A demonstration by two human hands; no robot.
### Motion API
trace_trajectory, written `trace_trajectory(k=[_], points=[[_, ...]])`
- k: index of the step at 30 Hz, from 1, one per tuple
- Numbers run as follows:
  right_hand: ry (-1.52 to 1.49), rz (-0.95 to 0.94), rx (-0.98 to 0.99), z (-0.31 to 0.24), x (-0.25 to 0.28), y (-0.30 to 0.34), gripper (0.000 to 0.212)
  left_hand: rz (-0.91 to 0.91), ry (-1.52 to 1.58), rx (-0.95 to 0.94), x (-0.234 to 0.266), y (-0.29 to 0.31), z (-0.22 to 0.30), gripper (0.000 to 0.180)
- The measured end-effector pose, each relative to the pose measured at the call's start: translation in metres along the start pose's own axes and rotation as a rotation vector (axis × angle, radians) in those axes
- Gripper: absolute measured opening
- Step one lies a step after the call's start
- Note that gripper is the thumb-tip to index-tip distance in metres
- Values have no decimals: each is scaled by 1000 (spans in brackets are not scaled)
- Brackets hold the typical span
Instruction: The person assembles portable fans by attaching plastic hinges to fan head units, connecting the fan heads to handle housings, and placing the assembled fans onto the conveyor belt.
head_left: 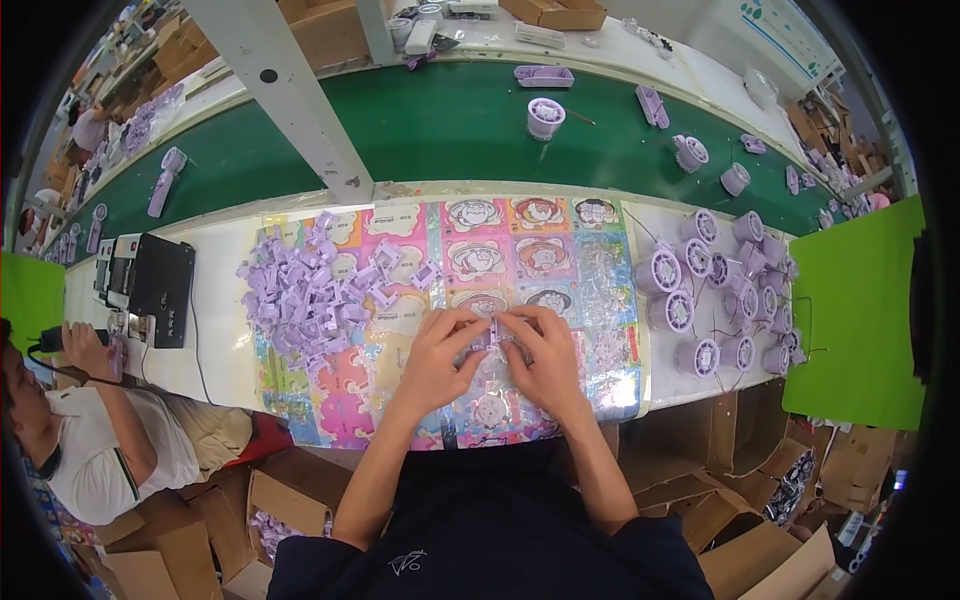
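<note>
Over the middle of a colourful printed mat point(600, 270), my left hand point(440, 355) and my right hand point(545, 355) meet at a small lilac plastic part point(489, 338). Thumbs and forefingers of both hands close on it from either side; fingers cover much of it. To the left lies a heap of small lilac plastic brackets point(310, 295), some of them spread toward my left hand. On the right side of the table stand several round lilac fan-like housings point(679, 311) with thin wires sticking out.
Behind the table runs a green conveyor belt point(430, 120) carrying lilac parts and a round housing point(545, 117). A white post point(285, 90) rises at its near edge. At left sit a black box point(162, 290) and a seated co-worker point(120, 430) holding a dark tool. Cardboard boxes point(670, 440) stand below.
</note>
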State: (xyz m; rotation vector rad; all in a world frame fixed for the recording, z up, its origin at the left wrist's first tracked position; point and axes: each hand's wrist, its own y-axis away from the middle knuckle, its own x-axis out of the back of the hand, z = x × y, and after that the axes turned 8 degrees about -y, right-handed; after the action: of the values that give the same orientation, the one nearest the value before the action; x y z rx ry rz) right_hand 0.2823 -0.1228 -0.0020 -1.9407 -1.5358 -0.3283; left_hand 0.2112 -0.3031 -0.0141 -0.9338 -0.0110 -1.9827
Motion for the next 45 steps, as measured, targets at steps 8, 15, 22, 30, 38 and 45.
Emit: trace_trajectory(k=[8,15,22,30,38,45], points=[[6,-47,9,3,2,1,43,39,-10,15,-3,2,1,44],[-4,-12,6,0,-1,-1,44,71,-28,40,-6,2,0,43],[43,-57,79,1,3,-2,44,116,-37,63,-8,2,-4,44],[54,-58,85,1,2,0,47,73,-14,36,-4,1,-6,44],[43,-51,80,0,2,-1,46,84,-47,30,-5,2,-4,43],[6,29,-23,-1,-2,0,44,31,-47,-7,0,1,1,45]])
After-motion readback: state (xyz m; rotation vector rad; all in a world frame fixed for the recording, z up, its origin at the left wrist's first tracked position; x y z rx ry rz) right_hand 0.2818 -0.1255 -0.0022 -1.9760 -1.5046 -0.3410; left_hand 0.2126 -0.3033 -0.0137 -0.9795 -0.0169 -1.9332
